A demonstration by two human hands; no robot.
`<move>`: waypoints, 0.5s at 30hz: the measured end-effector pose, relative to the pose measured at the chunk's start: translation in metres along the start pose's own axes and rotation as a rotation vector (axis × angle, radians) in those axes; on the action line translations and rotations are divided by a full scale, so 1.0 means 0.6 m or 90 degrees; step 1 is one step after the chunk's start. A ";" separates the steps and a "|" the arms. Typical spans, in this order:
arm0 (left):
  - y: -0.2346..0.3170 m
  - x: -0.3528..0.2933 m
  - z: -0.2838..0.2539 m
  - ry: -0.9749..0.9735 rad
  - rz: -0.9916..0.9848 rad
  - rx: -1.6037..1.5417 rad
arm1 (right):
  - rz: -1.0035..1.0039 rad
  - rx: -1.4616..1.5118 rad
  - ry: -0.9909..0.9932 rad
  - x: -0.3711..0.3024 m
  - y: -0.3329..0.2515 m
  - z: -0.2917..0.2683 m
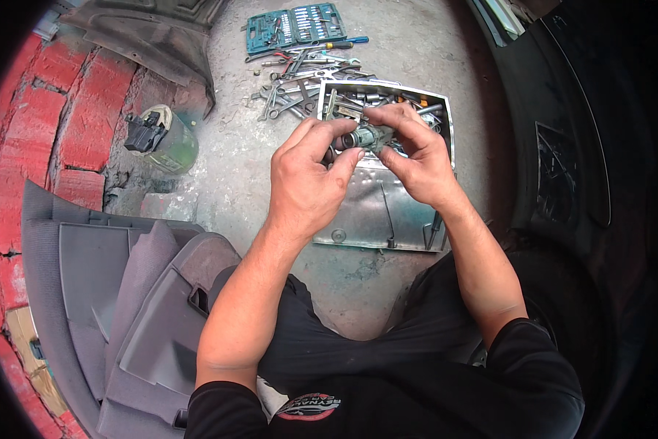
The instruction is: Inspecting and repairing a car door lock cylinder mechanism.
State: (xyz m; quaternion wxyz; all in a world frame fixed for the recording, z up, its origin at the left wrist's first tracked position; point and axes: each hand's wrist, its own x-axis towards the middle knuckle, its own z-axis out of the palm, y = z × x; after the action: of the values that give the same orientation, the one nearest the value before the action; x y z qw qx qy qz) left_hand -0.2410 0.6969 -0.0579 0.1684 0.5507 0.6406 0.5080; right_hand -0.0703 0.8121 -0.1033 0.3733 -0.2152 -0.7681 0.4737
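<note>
Both my hands are raised over an open metal toolbox (pixel 450 135) and meet at a small metal cylindrical part (pixel 365 137) with a round end. My left hand (pixel 308 175) pinches its left end between thumb and forefinger. Another small round metal piece (pixel 330 154) shows by the left fingers; whether they hold it I cannot tell. Curled around the right end of the part are the thumb and fingers of my right hand (pixel 419 157). Under them the box is filled with loose sockets and tools, partly hidden. Its metal lid (pixel 358 208) lies folded down toward me.
Several wrenches (pixel 294 106) are spread on the concrete beyond the box, near a teal socket case (pixel 253 35). At left stand a clear container (pixel 179 154) with a black part on top, grey trim panels (pixel 157 333) and a red brick wall (pixel 87 124). A dark car body (pixel 519 154) borders the right.
</note>
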 end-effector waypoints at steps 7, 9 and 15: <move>-0.003 -0.001 0.003 -0.005 0.024 0.006 | -0.004 0.000 -0.027 -0.001 0.002 -0.011; -0.003 -0.003 0.002 -0.011 0.023 0.013 | 0.003 0.001 -0.040 -0.002 -0.005 -0.011; -0.011 -0.006 0.002 -0.020 0.000 0.011 | 0.044 0.011 -0.048 -0.004 -0.013 -0.013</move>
State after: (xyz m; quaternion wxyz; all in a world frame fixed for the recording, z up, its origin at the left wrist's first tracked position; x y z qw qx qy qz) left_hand -0.2424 0.6952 -0.0651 0.1734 0.5600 0.6423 0.4937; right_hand -0.0624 0.8114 -0.0954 0.3293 -0.2205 -0.7694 0.5009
